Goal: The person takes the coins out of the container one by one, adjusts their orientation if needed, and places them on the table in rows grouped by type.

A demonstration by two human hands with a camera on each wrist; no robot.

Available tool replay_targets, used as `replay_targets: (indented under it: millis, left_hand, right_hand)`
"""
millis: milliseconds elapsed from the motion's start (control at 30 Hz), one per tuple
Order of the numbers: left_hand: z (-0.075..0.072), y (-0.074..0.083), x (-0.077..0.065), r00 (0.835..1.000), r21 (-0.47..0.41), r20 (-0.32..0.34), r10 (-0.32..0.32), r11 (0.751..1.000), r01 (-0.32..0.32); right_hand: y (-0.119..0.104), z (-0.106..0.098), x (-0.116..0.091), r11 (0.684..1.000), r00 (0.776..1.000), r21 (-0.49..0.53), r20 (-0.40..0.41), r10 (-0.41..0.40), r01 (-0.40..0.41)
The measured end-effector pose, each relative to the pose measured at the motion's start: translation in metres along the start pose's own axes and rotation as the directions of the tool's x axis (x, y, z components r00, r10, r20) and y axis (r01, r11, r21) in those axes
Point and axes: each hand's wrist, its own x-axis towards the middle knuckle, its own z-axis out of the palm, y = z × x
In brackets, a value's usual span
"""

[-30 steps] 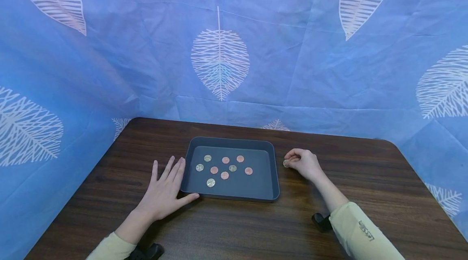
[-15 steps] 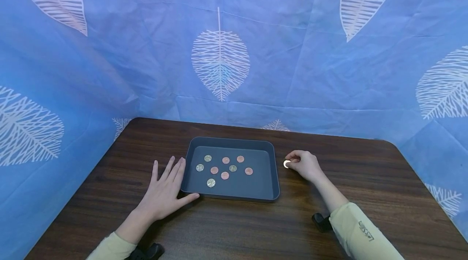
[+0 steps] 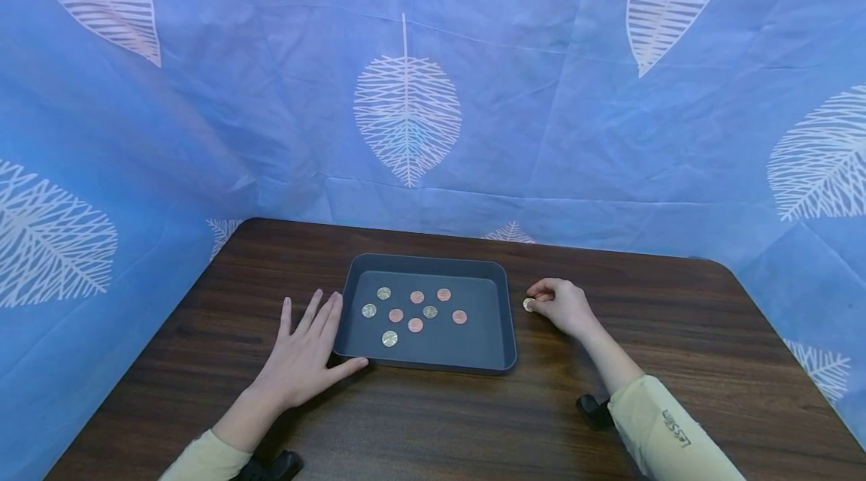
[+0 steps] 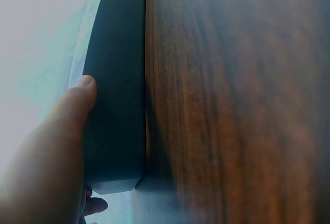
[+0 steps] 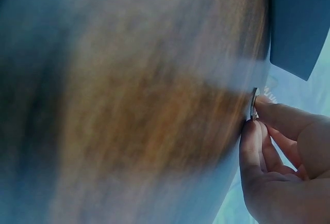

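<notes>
My right hand point(image 3: 563, 306) pinches a silvery coin point(image 3: 528, 304) between thumb and fingers, just right of the tray. In the right wrist view the coin point(image 5: 254, 104) shows edge-on at the fingertips, close over the tabletop. My left hand point(image 3: 301, 357) lies with fingers spread and straight at the near left corner of a dark grey rectangular tray point(image 3: 501, 346). Its thumb point(image 4: 77, 97) touches the tray's outer wall point(image 4: 116, 95) in the left wrist view. Inside the tray lie several flat coins, some copper like one coin point(image 3: 416, 325), others pale silvery-gold like another coin point(image 3: 389, 339).
The dark wood-grain table point(image 3: 433, 428) carries the tray near its middle. A blue cloth point(image 3: 541, 128) with white leaf prints hangs behind the table's back edge and at both sides. Black wrist devices point(image 3: 595, 412) sit under the forearms.
The coin in my right fingers tilts, flashing bright half a second ago and showing its face duller now. The right hand shifts only slightly; the left hand and tray stay put.
</notes>
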Motion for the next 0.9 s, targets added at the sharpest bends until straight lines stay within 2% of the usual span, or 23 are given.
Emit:
replay_targets:
  millis: [433,900]
  left_hand:
    - [-0.0005,0.0009,-0.0009,1.000,-0.005,-0.002,-0.002,1.000,0.002]
    - [-0.0009,0.0008,-0.0008,1.000,-0.009,-0.002,-0.002,1.000,0.002]
  right_hand:
    - [-0.0004,0.0019,0.0007,1.000,1.000,-0.008,-0.008,-0.002,0.002]
    - [-0.0011,0.0032,0.0010,0.999,0.998,-0.028,-0.032,-0.046,0.046]
